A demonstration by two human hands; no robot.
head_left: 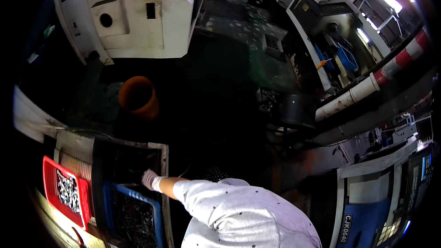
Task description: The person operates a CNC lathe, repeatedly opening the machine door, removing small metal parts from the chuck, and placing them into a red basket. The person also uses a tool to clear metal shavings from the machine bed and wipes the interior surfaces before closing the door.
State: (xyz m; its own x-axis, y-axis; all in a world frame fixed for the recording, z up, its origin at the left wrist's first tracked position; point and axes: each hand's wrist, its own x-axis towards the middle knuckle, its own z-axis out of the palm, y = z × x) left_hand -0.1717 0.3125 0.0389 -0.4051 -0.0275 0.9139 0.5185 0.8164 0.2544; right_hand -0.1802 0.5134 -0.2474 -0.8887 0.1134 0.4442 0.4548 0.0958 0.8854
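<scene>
Just beyond the far right corner of the blue basket (109, 204), the person's left hand (149, 180), in a pale glove, reaches in from the right, its arm in a white dotted sleeve (202, 194). The fingers point leftward, over the dark hollow on the basket's far side; they look bent, but it is too dim there to tell whether they hold anything or how wide they stand. The right hand is out of view.

The blue basket lies nearest the hand, inside a pale frame (165, 158) that runs along its right side. Its far rim slopes from upper left toward lower right, and its right side then runs toward the lower edge of view. As its near end is cut off, which way its long axis lies cannot be told. Small dark pieces fill it, glinting here and there, with no shared direction to be made out.

Left of the blue basket, a red basket (84, 197) has its longer side slanting from upper left to lower right; bright metal pieces (68, 192) lie jumbled inside. Well beyond the blue basket stands an orange bin (151, 104), its dark mouth open upward; farther still is a white machine (147, 27).
</scene>
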